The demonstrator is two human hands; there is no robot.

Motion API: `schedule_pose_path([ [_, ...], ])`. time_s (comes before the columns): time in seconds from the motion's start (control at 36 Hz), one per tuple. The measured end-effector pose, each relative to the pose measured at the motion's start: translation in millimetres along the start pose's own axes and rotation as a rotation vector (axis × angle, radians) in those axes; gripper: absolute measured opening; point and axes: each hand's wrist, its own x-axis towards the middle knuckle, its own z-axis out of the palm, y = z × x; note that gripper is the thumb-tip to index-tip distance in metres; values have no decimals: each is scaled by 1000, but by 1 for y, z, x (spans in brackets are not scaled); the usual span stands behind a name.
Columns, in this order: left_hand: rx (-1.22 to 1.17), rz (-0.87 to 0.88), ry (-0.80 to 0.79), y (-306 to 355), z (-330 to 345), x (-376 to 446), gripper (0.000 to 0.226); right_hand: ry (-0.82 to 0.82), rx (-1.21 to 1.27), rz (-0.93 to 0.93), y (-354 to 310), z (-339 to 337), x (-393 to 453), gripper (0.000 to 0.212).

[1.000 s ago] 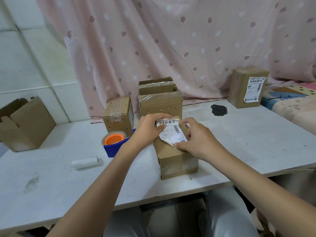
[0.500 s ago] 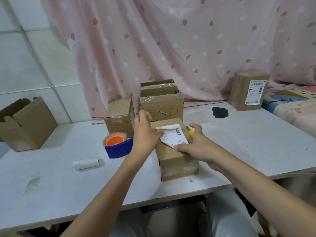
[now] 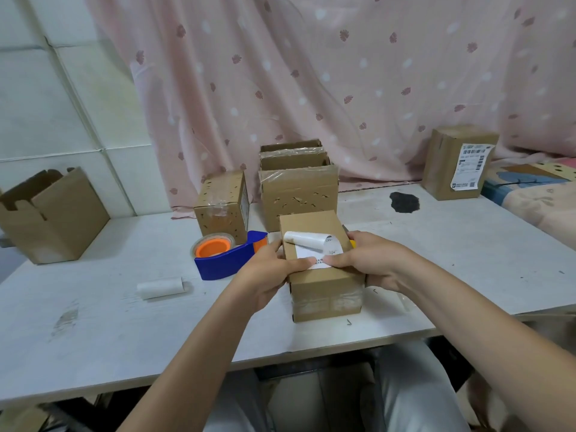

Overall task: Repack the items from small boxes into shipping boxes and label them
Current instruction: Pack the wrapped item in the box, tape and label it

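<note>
Hands: left hand [image 3: 274, 269] and right hand [image 3: 371, 260] both pressing thumbs on label [image 3: 314, 251], fingers wrapping shipping box [image 3: 321, 275] at tabletop [image 3: 467, 244] front edge | label: thin, floppy, far end curling up | judgement: holding near corners, smoothing outward.

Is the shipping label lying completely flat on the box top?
No, the label's far edge curls up off the box while both thumbs press its near edge.
</note>
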Motion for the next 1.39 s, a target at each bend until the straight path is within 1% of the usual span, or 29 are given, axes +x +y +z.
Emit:
schedule_pose_path([
  [0.11, -80, 12, 11, -5, 5, -2, 79, -38, 35, 12, 3, -10, -2, 67],
  [0.19, -98, 19, 42, -3, 9, -5, 77, -26, -7, 13, 1, -8, 2, 63],
  [0.25, -71, 13, 63, -5, 12, -2, 66, 11, -43, 0, -2, -4, 2, 60],
  [0.31, -29, 22, 90, -5, 17, -2, 63, 98, -116, -67, -6, 1, 1, 58],
  [0.36, -24, 28, 112, -7, 21, 0, 59, 169, -140, -137, -7, 3, 3, 57],
  [0.42, -39, 38, 121, -7, 23, 0, 47, 191, -87, -152, -6, 6, 7, 48],
  [0.47, -46, 37, 117, -10, 22, 2, 43, 218, -38, -146, -5, 9, 12, 45],
  [0.53, -47, 37, 101, -11, 21, 4, 45, 235, -7, -139, -7, 11, 16, 40],
  [0.58, -55, 35, 88, -10, 20, 3, 47, 235, 48, -121, -11, 11, 19, 25],
  [0.67, -44, 25, 83, -8, 19, 4, 59, 215, 92, -81, -17, 10, 24, 13],
  [0.72, -36, 24, 80, -8, 18, 5, 63, 215, 91, -60, -21, 8, 27, 15],
  [0.86, -55, 4, 68, -7, 17, 3, 60, 243, 72, 10, -28, 5, 35, 29],
  [0.92, -38, -6, 71, -7, 16, 4, 67, 245, 89, 25, -28, 6, 38, 34],
  [1.03, -11, -41, 82, -4, 15, 8, 78, 221, 106, 44, -27, 9, 41, 36],
  [1.11, 20, -79, 75, 0, 15, 14, 92, 212, 108, 67, -28, 8, 43, 41],
  [1.14, 29, -86, 66, 1, 14, 16, 88, 209, 109, 70, -28, 8, 43, 42],
  [1.22, 78, -90, 53, 12, 12, 20, 50, 208, 95, 65, -27, 8, 46, 41],
  [1.28, 117, -97, 83, 19, 13, 25, 37, 211, 91, 56, -25, 8, 48, 39],
  [1.31, 124, -89, 104, 22, 15, 27, 39, 213, 94, 55, -24, 8, 48, 39],
  [1.36, 140, -102, 151, 25, 16, 34, 56, 209, 96, 62, -24, 8, 48, 41],
  [1.39, 161, -101, 175, 26, 18, 37, 58, 206, 95, 66, -24, 8, 48, 40],
])
